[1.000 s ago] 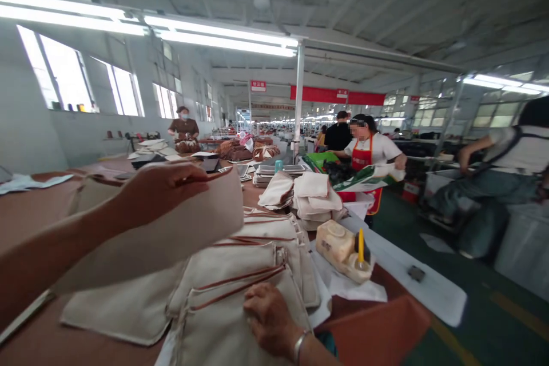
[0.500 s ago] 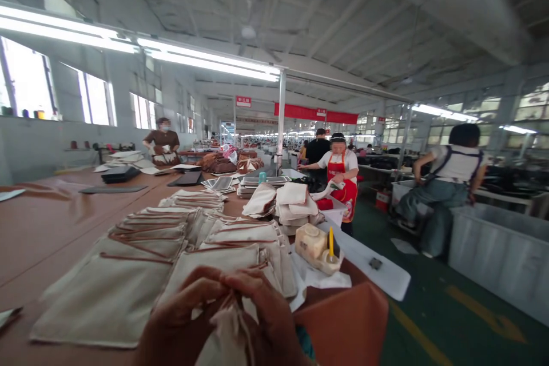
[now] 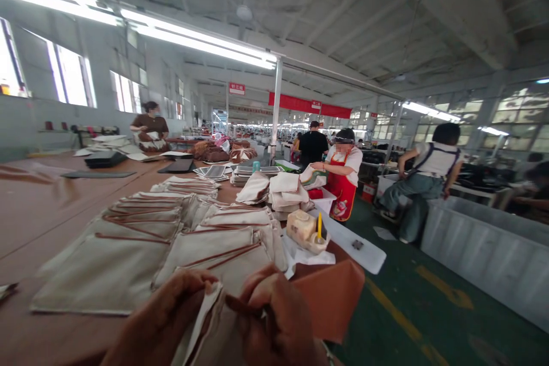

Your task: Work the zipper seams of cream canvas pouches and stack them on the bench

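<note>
At the bottom centre, a cream fabric piece with brown edging is held up between my hands. My left hand is closed on its left edge. Thumb and fingers of my right hand pinch a brown strip at its right side. The lower part of the piece is cut off by the frame. Just beyond my hands, cream fabric panels with thin brown strips lie in overlapping rows on the brown table.
A whitish container with a yellow-handled tool stands at the table's right side, by a white board. A brown sheet hangs over the edge. Folded cream pieces are stacked behind. Co-workers stand farther off. A grey bin is at right.
My hands have moved apart from their close pinch, and the fabric's edge now shows between them. The view has shifted slightly. The co-worker in the red apron has bent forward over fabric.
</note>
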Tool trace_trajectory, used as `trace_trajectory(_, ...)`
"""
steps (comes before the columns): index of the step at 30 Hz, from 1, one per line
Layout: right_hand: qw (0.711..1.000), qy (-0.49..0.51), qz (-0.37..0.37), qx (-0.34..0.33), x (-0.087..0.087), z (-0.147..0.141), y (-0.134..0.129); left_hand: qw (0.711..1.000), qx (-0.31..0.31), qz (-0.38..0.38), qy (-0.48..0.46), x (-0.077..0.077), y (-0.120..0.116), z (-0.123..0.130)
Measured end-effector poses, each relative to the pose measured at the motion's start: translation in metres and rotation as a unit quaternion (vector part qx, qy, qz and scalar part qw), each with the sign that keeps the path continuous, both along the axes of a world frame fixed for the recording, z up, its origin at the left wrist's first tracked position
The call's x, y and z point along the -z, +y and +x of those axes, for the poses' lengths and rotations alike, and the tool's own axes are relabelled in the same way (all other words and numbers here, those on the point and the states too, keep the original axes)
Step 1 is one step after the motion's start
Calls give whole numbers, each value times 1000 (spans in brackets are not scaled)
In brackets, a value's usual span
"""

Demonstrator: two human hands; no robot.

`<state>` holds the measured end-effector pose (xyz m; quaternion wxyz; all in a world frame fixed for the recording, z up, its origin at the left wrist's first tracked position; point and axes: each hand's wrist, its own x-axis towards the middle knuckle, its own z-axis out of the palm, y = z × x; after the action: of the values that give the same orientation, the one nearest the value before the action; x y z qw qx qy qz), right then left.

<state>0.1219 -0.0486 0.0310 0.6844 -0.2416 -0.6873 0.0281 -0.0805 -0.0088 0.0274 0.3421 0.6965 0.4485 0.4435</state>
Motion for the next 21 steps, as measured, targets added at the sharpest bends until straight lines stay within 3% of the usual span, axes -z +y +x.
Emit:
trace_trajectory(2, 996, -23, -90, -18, 2, 17, 0, 997, 65, -34, 18, -4, 8, -26)
trace_trajectory(5, 965, -116, -234, -14, 4, 35, -1, 977, 188, -93, 48, -20, 16, -57)
trace_trajectory(7, 946, -173, -274, -14, 8, 37, 1, 963, 230, -128, 52, -29, 19, -63)
trace_trajectory(9, 939, -218, -264, -19, 18, 31, 3, 942, 280, -174, 55, -31, 21, -56)
trace_trajectory(11, 943, -250, -221, -17, 31, 23, 6, 927, 318, -192, 57, -25, 23, -42)
trace_trajectory(15, 948, -280, -147, 21, 60, 13, 10, 923, 314, -200, 94, 0, 24, -17)
trace_trajectory(18, 946, -265, -185, 22, 72, 13, 11, 927, 304, -216, 25, 17, 20, -10)
trace_trajectory(21, 942, -243, -229, -18, 74, 16, 11, 913, 326, -241, -43, 29, 19, -9)
